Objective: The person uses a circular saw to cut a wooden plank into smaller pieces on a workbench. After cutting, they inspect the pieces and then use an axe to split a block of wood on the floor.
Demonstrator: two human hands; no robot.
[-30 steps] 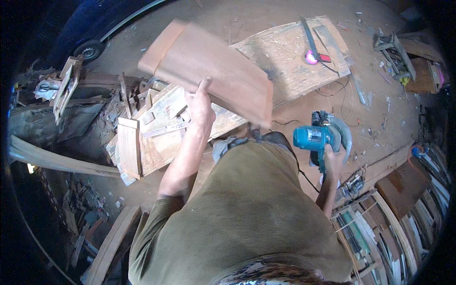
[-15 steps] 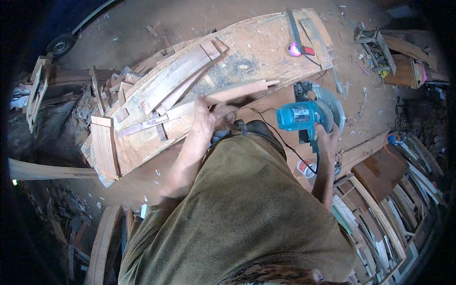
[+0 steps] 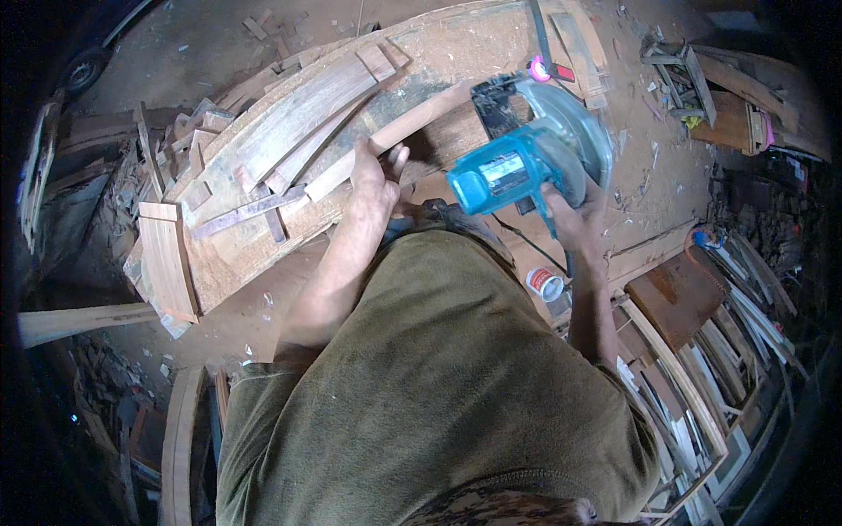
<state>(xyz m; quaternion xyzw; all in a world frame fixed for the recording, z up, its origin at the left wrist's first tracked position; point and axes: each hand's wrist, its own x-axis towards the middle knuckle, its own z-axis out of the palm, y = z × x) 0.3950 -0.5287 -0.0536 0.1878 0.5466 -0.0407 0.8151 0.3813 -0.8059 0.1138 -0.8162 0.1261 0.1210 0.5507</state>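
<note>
My right hand [image 3: 576, 219] is closed round the rear handle of a teal circular saw [image 3: 500, 171]. The saw is at the right end of a long, narrow wooden strip [image 3: 421, 116], and its dark base plate [image 3: 493, 103] covers that end. I cannot tell whether the blade touches the wood. My left hand [image 3: 375, 180] grips the near edge of the strip at its middle, thumb on top and fingers partly hidden. Under the strip is the sawdust-covered workbench top [image 3: 237, 280]. Behind the strip lie wider boards [image 3: 307, 118], and a thin purplish strip [image 3: 237, 215] lies by its left end.
A pink-and-red tape measure [image 3: 541, 68] and a dark metal square [image 3: 537, 26] lie at the bench's far right. The saw's cord [image 3: 531, 238] hangs near my legs by a white tub [image 3: 545, 284]. Timber offcuts [image 3: 702, 368] fill a rack at right; a short board [image 3: 167, 263] crosses the bench's left end.
My right hand has brought the saw left and farther away, from beside the bench to the strip's right end. My left hand stays at the strip, its fingers slightly shifted.
</note>
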